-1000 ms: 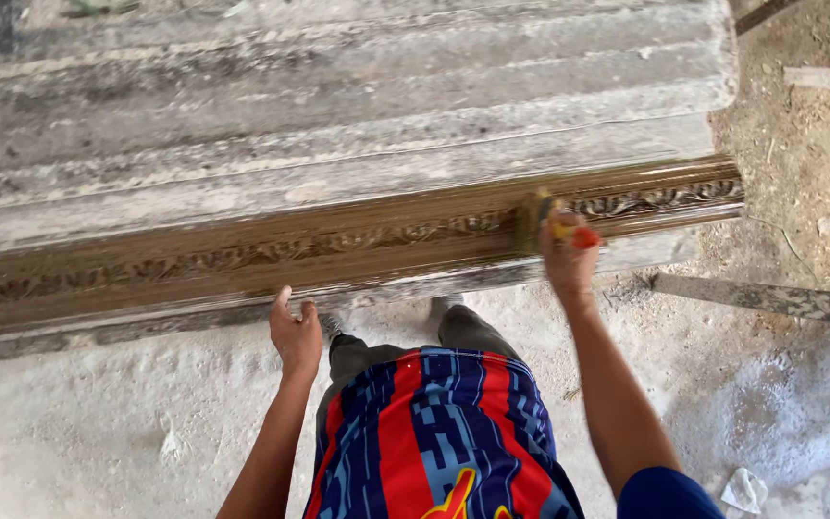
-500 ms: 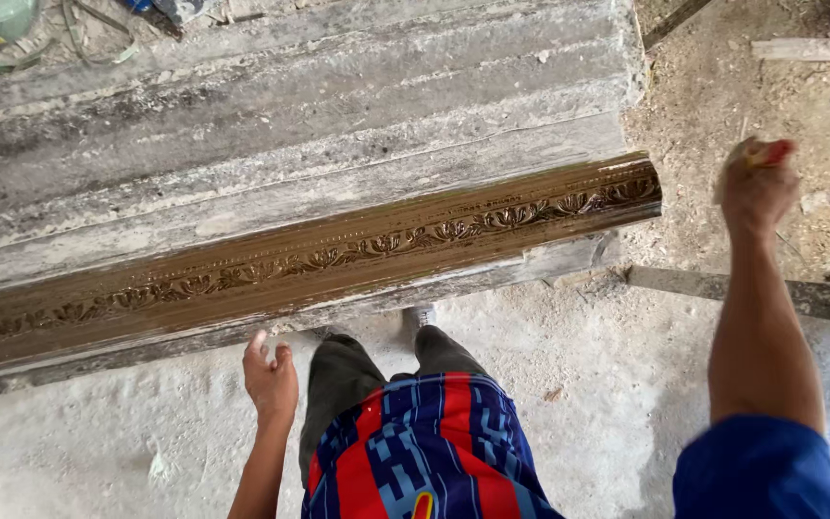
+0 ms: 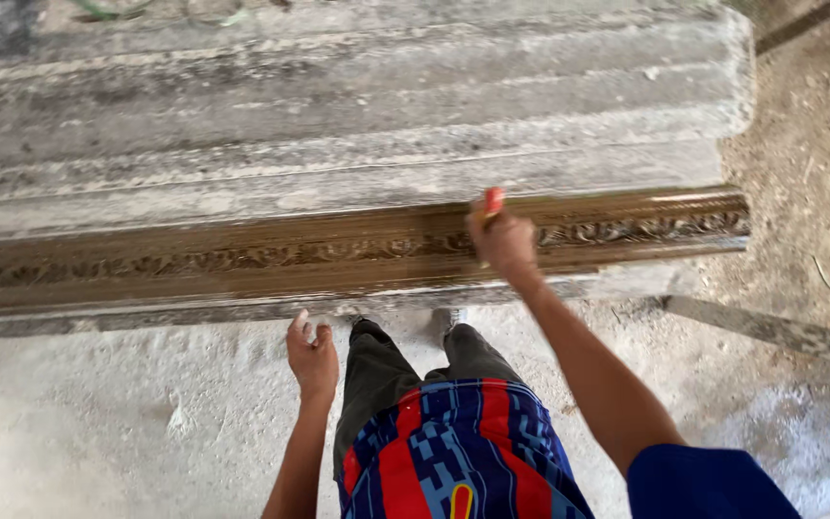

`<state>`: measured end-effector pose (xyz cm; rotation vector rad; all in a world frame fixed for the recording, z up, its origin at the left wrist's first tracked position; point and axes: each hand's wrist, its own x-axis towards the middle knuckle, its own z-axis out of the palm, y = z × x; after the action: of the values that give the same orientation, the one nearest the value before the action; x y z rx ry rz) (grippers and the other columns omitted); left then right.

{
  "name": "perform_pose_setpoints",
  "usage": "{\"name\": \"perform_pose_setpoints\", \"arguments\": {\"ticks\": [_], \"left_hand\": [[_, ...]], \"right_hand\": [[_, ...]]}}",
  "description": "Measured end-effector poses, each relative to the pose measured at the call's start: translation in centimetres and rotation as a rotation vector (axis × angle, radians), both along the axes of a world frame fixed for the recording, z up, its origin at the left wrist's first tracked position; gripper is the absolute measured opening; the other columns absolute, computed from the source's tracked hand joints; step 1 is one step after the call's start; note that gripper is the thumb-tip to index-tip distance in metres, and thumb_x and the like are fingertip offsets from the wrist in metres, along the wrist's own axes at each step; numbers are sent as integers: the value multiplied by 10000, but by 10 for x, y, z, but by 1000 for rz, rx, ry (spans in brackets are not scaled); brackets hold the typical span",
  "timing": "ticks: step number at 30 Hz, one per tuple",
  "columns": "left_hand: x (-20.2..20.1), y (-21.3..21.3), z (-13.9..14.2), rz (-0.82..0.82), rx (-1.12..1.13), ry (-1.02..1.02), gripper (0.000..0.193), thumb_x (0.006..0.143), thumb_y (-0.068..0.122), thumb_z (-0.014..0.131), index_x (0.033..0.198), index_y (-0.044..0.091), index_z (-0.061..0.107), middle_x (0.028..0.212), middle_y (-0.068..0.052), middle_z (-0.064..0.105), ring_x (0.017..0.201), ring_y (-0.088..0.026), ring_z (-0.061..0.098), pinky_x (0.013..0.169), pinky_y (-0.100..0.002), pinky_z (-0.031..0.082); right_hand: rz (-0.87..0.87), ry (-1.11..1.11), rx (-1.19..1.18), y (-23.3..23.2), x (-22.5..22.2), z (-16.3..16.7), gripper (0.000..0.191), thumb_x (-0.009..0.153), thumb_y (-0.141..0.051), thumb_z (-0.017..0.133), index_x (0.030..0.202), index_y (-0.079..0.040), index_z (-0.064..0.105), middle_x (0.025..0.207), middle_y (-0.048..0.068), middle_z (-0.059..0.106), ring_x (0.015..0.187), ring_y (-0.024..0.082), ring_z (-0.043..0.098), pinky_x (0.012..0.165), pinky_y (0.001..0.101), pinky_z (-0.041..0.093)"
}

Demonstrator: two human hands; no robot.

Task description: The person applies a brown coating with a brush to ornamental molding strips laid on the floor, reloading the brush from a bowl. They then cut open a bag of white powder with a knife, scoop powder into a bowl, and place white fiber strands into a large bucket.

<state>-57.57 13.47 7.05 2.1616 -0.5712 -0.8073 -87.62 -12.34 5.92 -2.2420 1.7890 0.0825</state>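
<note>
Head view: right hand [image 3: 503, 240] is back over the brown carved moulding [image 3: 242, 259], fist closed round a brush [image 3: 494, 200] with a red handle tip poking up. Half a second ago that hand was swung out to the right, clear of the moulding, so looks like it's returned for another pass of the brown coat. Left hand [image 3: 311, 354] hangs loose, half open, holding nothing, just below the desk [image 3: 338, 115] edge, above the dusty floor [image 3: 98, 432].

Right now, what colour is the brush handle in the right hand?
Red, on the brush handle above the right hand; head view.
</note>
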Motion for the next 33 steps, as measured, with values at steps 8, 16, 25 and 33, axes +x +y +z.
{"name": "perform_pose_setpoints", "arguments": {"ticks": [8, 16, 25, 33], "left_hand": [[94, 45, -2, 223, -89, 120, 514, 953, 126, 641, 1430, -17, 514, 1424, -158, 590, 1251, -258, 596, 994, -347, 503], [184, 79, 33, 345, 133, 229, 484, 983, 149, 587, 1443, 16, 520, 1455, -154, 563, 1302, -236, 552, 1061, -354, 466], [163, 56, 15, 257, -106, 272, 448, 995, 132, 613, 1412, -12, 536, 1321, -116, 628, 1120, -159, 591, 936, -281, 481], [57, 19, 2, 42, -184, 253, 364, 1026, 94, 641, 1364, -36, 606, 1141, -61, 606, 996, -109, 531, 888, -246, 461]], "right_hand": [[158, -345, 174, 41, 328, -5, 521, 1027, -565, 530, 1208, -94, 657, 696, 34, 720, 555, 154, 631, 606, 346, 536], [141, -684, 793, 54, 569, 57, 500, 1067, -497, 471, 1174, -38, 639, 623, 15, 605, 445, 56, 512, 403, 333, 507], [127, -219, 434, 30, 314, 22, 536, 1038, -541, 392, 974, -83, 664, 676, 90, 695, 548, 208, 648, 515, 385, 575], [-267, -74, 169, -18, -76, 8, 605, 1008, -606, 472, 822, -57, 645, 620, 95, 681, 478, 186, 671, 433, 356, 587]]}}
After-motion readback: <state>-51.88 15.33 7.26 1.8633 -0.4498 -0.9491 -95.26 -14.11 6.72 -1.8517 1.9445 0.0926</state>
